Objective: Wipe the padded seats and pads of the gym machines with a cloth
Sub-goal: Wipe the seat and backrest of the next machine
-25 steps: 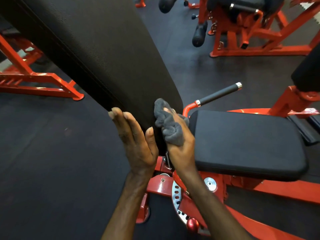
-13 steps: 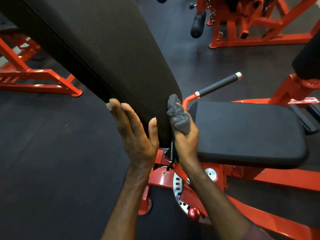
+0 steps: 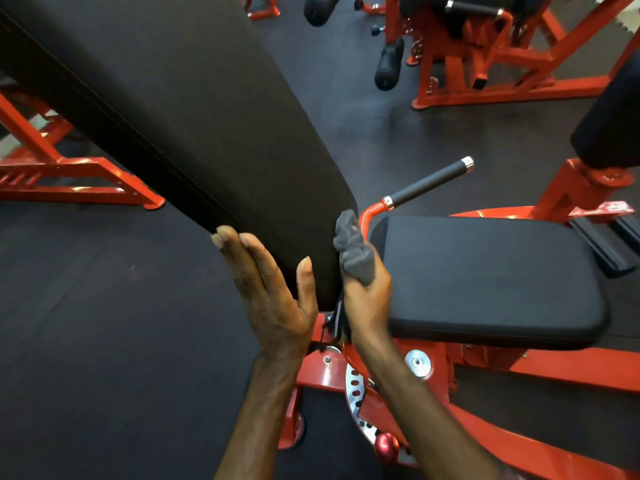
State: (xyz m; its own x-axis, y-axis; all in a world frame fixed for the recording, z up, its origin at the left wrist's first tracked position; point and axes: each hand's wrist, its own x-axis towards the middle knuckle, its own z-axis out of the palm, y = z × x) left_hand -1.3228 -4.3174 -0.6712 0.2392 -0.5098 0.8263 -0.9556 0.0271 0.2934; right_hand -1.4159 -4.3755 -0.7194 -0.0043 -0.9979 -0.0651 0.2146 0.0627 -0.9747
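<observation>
A long black padded backrest (image 3: 180, 119) slants from the upper left down to the middle of the view. My left hand (image 3: 270, 289) lies flat against its lower left edge, fingers straight, thumb on the pad's face. My right hand (image 3: 367, 299) grips a bunched grey cloth (image 3: 353, 249) and presses it against the backrest's lower right edge. Just to the right lies the black padded seat (image 3: 485, 275) on the red frame.
A red handle with a black grip (image 3: 429, 181) juts up between backrest and seat. Below are the red frame, a perforated adjustment plate (image 3: 355, 396) and a red knob (image 3: 386, 446). More red machines stand at the top right (image 3: 485, 64) and left (image 3: 69, 178); dark rubber floor.
My right hand slid the cloth from the backrest's lower face over to its right edge. My left hand stayed on the pad's left edge. The camera shifted slightly.
</observation>
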